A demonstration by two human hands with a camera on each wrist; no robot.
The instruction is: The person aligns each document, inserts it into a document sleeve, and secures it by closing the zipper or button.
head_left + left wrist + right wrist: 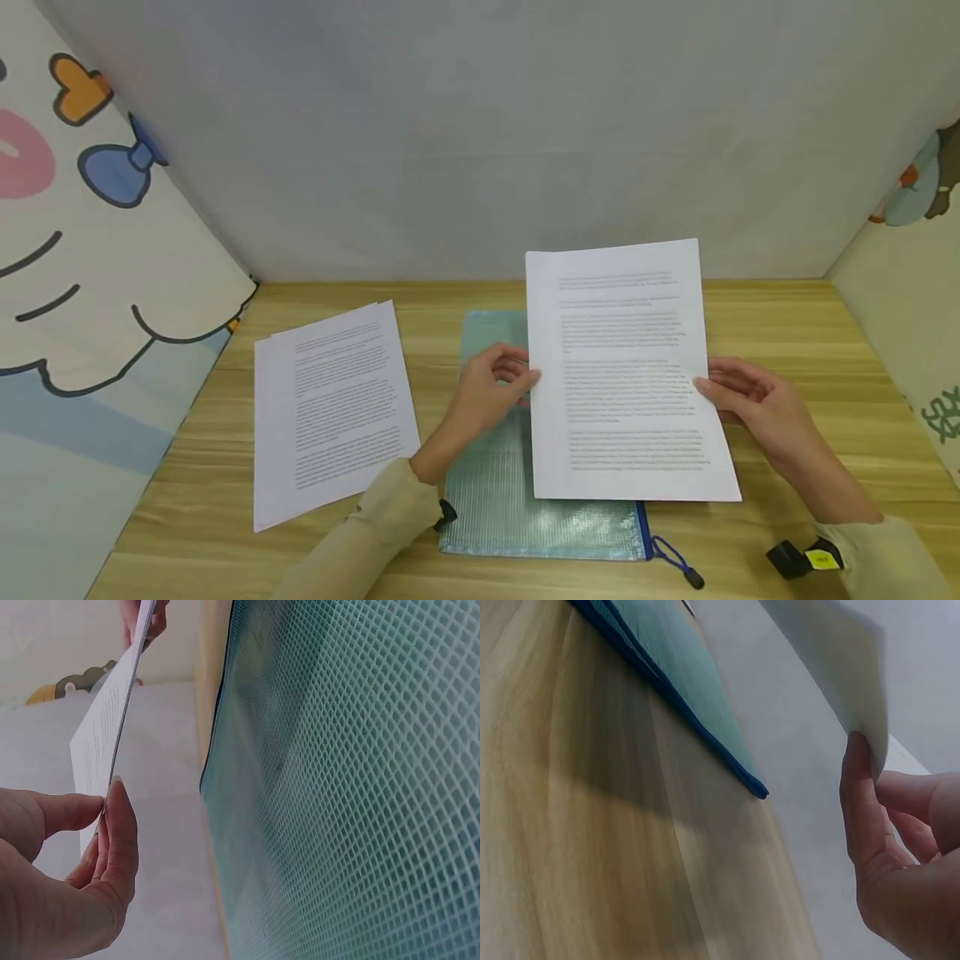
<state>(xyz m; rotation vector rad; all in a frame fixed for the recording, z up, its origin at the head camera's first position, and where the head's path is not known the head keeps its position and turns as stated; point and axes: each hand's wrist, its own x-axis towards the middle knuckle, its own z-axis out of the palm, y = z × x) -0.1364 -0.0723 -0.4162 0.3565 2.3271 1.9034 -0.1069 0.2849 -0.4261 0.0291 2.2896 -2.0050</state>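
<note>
A stack of printed paper sheets (622, 375) is held up between both hands, its text facing the head camera. My left hand (491, 392) pinches its left edge between thumb and fingers, as the left wrist view also shows with the sheets (101, 735) nearly edge-on. On the opposite side my right hand (761, 408) pinches the right edge, where the paper bends a little. Beneath the sheets lies a translucent green mesh zipper pouch (510, 500), partly covered by them in the head view. Its blue zipper edge (682, 712) runs along the right side.
More printed sheets (330, 408) lie slightly fanned on the wooden table (450, 292) at the left. A blue cord with a dark pull (693, 577) sticks out from the pouch's near right corner. A pale wall (480, 150) stands behind the table.
</note>
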